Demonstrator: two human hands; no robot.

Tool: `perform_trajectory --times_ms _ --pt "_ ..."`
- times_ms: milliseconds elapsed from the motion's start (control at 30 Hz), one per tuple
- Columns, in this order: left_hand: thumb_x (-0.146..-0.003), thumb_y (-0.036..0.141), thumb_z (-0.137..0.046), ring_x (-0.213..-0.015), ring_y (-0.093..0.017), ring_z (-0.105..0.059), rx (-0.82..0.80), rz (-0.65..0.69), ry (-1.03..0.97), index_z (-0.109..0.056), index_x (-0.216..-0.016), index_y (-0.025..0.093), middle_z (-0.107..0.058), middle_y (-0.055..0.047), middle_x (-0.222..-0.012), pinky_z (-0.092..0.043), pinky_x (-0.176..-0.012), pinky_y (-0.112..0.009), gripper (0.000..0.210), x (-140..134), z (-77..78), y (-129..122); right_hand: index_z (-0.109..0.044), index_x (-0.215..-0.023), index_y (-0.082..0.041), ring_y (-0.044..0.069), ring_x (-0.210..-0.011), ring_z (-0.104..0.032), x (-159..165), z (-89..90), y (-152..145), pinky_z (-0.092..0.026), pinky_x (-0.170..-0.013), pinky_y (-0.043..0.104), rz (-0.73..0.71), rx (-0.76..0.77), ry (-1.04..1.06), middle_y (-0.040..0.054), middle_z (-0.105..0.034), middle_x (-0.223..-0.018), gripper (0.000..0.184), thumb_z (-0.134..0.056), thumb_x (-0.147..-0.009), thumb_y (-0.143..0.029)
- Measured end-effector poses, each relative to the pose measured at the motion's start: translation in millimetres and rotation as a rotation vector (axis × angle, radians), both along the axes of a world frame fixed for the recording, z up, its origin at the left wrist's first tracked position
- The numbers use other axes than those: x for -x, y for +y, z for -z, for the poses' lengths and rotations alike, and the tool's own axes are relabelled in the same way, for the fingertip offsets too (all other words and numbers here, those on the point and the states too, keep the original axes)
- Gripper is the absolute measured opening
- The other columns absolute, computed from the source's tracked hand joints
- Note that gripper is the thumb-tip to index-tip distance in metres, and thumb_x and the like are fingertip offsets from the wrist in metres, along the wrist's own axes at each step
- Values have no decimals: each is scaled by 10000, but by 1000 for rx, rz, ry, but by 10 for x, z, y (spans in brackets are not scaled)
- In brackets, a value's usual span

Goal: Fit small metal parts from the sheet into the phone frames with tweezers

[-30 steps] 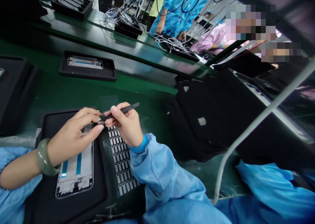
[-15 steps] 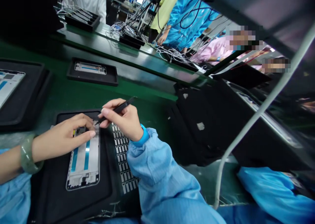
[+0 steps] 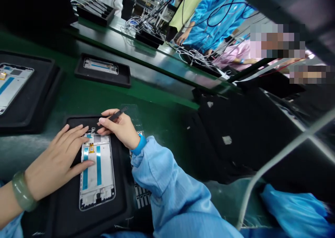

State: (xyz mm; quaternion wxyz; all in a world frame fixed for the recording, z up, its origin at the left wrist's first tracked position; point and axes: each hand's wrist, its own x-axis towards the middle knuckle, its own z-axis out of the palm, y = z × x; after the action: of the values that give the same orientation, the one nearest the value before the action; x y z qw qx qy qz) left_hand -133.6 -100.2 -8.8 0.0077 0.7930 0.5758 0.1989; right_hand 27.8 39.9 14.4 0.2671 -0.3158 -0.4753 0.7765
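A silver phone frame (image 3: 106,168) with blue strips and an orange flex piece lies in a black foam tray (image 3: 121,203). My left hand (image 3: 64,154) rests flat with its fingers spread over the frame's left edge. In my right hand (image 3: 119,128) are black tweezers (image 3: 117,115), pinched between thumb and fingers above the frame's top end. A small grey tab (image 3: 92,130) shows near the tweezer side of the frame; whether the tips grip it I cannot tell. Beside the tray, partly under my right sleeve, lies a sheet of small grey tabs (image 3: 142,196).
Another phone frame (image 3: 15,82) sits in a stacked tray at the left. A smaller tray (image 3: 123,79) with a frame stands further back. Black foam pieces (image 3: 222,154) are piled at the right, and a pale cable (image 3: 248,196) hangs in front. Co-workers stand beyond the bench.
My left hand has spread its fingers and moved back to the frame's left edge. My right hand with the tweezers has shifted left across the frame's top end, and the camera view has shifted.
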Motion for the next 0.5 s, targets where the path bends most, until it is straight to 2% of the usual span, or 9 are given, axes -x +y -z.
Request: perform_trajectory --times_ms 200,500 --pt "-871 592 -479 -1332 -315 -424 -5 -8 0 -516 -1206 102 -522 -193 -1360 -250 -1159 -543 594 -3 -15 -17 -553 -904 -172 91 -528 -669 29 2 4 -567 -531 173 -43 -88 -104 -69 -627 -585 446 -822 -621 -387" --pt "-866 610 -474 -1332 -304 -426 37 -19 -7 -549 -1179 137 -523 -159 -1371 -226 -1172 -526 573 -21 -47 -26 -564 -893 -170 101 -545 -674 14 -14 8 -573 -543 185 -71 -94 -129 -63 -626 -563 415 -821 -632 -365"
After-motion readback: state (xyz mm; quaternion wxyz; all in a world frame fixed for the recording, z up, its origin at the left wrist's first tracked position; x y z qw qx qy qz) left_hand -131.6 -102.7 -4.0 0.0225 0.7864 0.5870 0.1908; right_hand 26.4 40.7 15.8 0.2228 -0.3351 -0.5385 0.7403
